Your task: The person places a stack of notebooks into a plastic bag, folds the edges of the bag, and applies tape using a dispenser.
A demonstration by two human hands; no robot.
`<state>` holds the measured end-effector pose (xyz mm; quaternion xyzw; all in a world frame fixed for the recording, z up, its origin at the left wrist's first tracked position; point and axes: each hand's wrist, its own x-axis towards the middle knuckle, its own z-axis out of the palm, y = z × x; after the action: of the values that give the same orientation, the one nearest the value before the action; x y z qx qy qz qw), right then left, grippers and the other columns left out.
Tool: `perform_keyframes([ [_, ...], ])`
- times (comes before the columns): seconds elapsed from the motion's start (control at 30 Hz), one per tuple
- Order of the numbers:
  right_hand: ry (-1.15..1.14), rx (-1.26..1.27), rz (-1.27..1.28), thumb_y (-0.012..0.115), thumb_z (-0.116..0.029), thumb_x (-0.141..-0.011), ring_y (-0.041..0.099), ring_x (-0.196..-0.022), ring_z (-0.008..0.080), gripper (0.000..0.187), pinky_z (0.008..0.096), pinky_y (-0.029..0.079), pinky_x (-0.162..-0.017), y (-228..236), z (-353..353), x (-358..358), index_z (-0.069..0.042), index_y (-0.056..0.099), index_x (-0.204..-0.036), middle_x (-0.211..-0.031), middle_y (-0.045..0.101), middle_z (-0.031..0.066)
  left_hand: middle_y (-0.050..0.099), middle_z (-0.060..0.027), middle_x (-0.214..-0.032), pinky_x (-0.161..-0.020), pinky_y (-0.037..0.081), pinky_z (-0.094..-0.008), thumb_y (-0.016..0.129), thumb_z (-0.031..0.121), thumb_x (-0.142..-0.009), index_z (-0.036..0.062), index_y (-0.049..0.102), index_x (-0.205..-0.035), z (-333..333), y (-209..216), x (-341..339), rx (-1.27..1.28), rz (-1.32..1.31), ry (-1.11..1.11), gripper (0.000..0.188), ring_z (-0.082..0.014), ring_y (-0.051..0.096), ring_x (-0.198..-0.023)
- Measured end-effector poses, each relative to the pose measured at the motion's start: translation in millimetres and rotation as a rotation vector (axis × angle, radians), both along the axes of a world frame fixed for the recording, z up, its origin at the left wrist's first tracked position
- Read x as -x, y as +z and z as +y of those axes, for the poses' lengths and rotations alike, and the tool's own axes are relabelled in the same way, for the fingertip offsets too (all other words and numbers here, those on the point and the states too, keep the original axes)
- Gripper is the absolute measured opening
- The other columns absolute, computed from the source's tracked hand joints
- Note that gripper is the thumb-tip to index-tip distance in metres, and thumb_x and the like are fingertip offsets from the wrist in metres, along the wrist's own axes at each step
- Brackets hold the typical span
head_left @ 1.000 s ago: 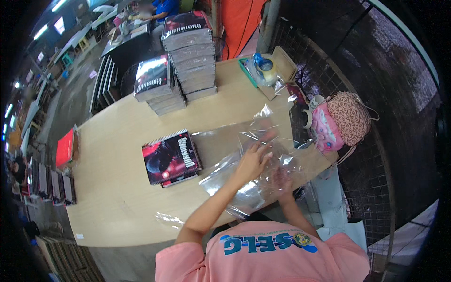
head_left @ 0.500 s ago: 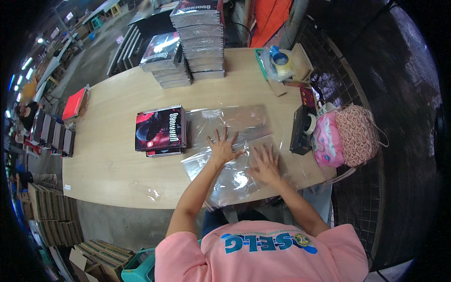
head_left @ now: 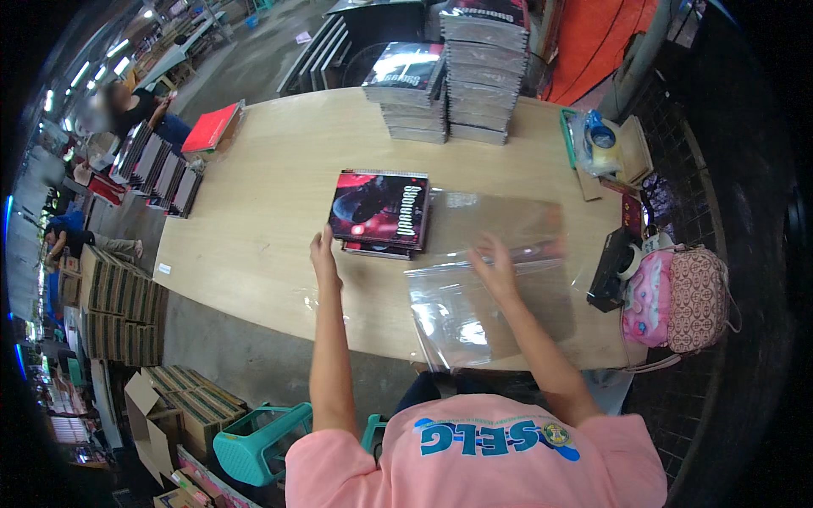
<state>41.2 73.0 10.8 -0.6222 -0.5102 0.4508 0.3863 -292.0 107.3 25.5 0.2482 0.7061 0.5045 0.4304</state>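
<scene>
Left hand (head_left: 325, 256): unclenched, fingers extended upward and nothing seen in its grasp; fingertips lie right at the lower left corner of the small notebook stack (head_left: 377, 206) — whether they touch the cover cannot be told. Right hand (head_left: 498, 269): fingers part-spread and slightly blurred, over the clear plastic bags (head_left: 447, 320); contact with the film looks likely, but a pinch on it cannot be confirmed. The notebook stack lies flat on the bench (head_left: 254, 199), between the two hands and a little farther from the person than either. Its top cover is black and red, spiral binding along the far edge; a lower notebook sticks out at the near edge. Bags lie overlapping to the right of the stack, under and around the right hand, one corner reaching the near edge of the bench. Beyond, at the far edge: a tall pile of wrapped notebooks (head_left: 484, 80) with a shorter pile (head_left: 412, 95) just left of it. Right end of bench: tape rolls (head_left: 602, 146), a black box (head_left: 608, 275) and a patterned bag (head_left: 699, 296) — a pink pouch (head_left: 646, 311) against its left side. Far left corner: a red book (head_left: 210, 129).
</scene>
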Motion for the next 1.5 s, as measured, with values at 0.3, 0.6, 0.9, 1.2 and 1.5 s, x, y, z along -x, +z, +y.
perform_keyframes([
  [0.3, -0.078, 0.102, 0.417, 0.072, -0.033, -0.086, 0.067, -0.090, 0.0224, 0.049, 0.0339, 0.054, -0.081, -54, 120, 102, 0.007, 0.062, -0.113, -0.099, 0.069, 0.0139, 0.055, -0.0273, -0.132, -0.108, 0.036, -0.0401, 0.078, 0.037, -0.075, -0.0133, 0.024, -0.146, 92, -16, 58, 0.040, 0.189, -0.375, 0.102, -0.0346, 0.055, -0.120],
  [0.6, -0.174, 0.731, 1.419, 0.066, -0.025, -0.090, 0.065, -0.103, 0.0265, 0.038, 0.0427, 0.049, -0.099, 60, -75, 10, 0.001, 0.060, -0.117, -0.104, 0.067, 0.0123, 0.063, -0.0159, -0.117, -0.097, 0.048, -0.0398, 0.079, 0.039, -0.073, -0.0027, 0.041, -0.138, 16, 37, -55, -0.454, -0.272, -0.755, 0.086, -0.0254, 0.061, -0.109],
  [0.9, -0.163, -0.322, 0.454, 0.082, -0.062, -0.064, 0.049, -0.127, 0.0259, 0.106, 0.0415, 0.042, -0.104, 56, -160, -115, 0.000, 0.043, -0.140, -0.143, 0.045, 0.0138, 0.067, -0.0143, -0.110, -0.097, 0.047, -0.0348, 0.099, 0.037, -0.043, -0.0021, 0.058, -0.122, -83, 54, -214, -0.450, 0.067, -0.863, 0.097, -0.0245, 0.064, -0.103],
  [1.2, -0.052, -0.523, -0.006, 0.076, -0.059, -0.075, 0.049, -0.122, 0.0262, 0.088, 0.0420, 0.041, -0.103, -23, -86, -125, 0.000, 0.046, -0.132, -0.133, 0.048, 0.0112, 0.058, -0.0180, -0.129, -0.101, 0.044, -0.0392, 0.097, 0.041, -0.041, 0.0025, 0.049, -0.130, -75, -29, -228, -0.608, -0.092, -0.824, 0.108, -0.0316, 0.057, -0.120],
  [1.5, -0.171, -0.350, -0.006, 0.074, -0.050, -0.080, 0.052, -0.117, 0.0277, 0.076, 0.0410, 0.039, -0.104, -147, -93, -141, 0.003, 0.048, -0.130, -0.125, 0.055, 0.0117, 0.070, -0.0148, -0.103, -0.086, 0.053, -0.0393, 0.095, 0.047, -0.043, 0.0012, 0.054, -0.125, -70, -70, -236, -0.611, 0.175, -0.743, 0.102, -0.0309, 0.069, -0.097],
])
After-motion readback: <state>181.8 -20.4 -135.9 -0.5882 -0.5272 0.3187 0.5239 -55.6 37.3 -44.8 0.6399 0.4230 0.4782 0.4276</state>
